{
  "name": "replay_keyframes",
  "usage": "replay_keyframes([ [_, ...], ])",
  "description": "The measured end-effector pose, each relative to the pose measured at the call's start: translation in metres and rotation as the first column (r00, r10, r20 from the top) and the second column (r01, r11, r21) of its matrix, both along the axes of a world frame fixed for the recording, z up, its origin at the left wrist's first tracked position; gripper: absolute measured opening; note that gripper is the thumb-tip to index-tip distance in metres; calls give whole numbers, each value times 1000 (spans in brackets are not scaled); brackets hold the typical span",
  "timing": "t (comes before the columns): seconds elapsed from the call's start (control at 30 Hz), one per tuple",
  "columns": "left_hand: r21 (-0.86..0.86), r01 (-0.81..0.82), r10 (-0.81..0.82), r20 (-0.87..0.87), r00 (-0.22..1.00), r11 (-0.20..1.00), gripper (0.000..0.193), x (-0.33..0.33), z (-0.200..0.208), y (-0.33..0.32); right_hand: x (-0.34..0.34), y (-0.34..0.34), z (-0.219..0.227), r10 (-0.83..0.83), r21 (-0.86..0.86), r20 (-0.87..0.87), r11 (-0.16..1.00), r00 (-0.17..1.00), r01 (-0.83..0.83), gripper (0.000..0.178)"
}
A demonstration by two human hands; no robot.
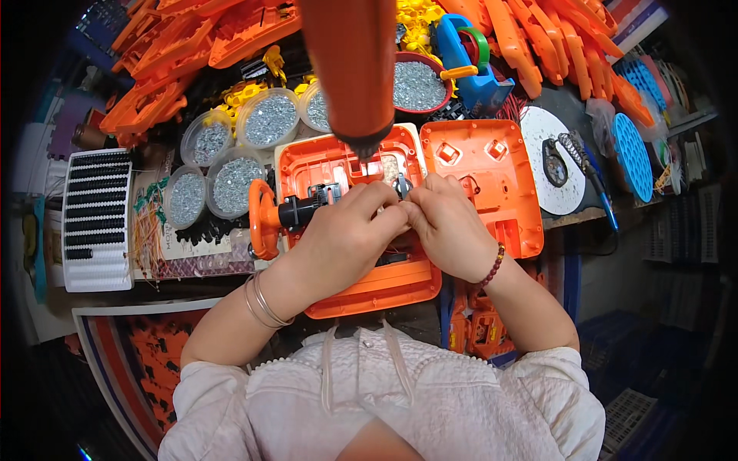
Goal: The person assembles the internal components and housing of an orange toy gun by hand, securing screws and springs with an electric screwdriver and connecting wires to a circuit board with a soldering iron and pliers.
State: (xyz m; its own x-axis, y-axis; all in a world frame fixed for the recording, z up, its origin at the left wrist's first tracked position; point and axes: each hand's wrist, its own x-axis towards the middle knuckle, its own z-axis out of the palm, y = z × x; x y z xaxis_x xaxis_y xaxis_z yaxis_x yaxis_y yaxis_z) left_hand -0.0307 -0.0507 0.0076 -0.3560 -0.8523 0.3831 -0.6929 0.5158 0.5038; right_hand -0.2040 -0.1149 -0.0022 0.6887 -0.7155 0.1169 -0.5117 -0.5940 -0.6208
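Observation:
Both hands meet over an open orange plastic housing (384,286) at the table's front edge. My left hand (350,240) has its fingers bent in a pinch, and my right hand (450,227) pinches close against it. What lies between the fingertips is hidden. An orange toy steering wheel (264,220) on a black shaft (294,213) sticks out at the housing's left side. Above the housing hangs an orange power screwdriver (350,69), its dark tip just beyond my fingers. Touching the housing's right side is a second orange plastic shell (503,173).
Tubs of small metal screws (269,119) stand behind and left. A white tray (96,265) of black parts lies far left. Orange parts (165,54) pile up at the back. A blue tape dispenser (470,73) and a soldering iron (600,192) on the right flank a white disc (544,127).

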Motion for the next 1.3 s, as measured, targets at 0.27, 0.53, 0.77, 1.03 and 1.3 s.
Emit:
replay_keyframes([
  [0.27,163,-81,119,-232,965,983,12,1,-10,-2,-15,0,-4,110,154,223,977,969,-147,11],
  [0.53,657,78,434,-578,692,750,9,1,2,-6,-10,6,-7,-2,-149,235,988,972,38,17],
  [0.77,354,-4,126,-321,939,935,13,0,4,-2,-14,8,-8,-29,-214,265,973,964,88,18],
  [1.03,110,-180,160,172,972,977,23,-2,-6,-1,-100,10,-17,-507,-414,223,724,833,551,28],
  [1.3,-465,136,-132,40,990,875,46,-42,57,-43,-105,46,-3,-558,-162,542,664,628,730,36],
])
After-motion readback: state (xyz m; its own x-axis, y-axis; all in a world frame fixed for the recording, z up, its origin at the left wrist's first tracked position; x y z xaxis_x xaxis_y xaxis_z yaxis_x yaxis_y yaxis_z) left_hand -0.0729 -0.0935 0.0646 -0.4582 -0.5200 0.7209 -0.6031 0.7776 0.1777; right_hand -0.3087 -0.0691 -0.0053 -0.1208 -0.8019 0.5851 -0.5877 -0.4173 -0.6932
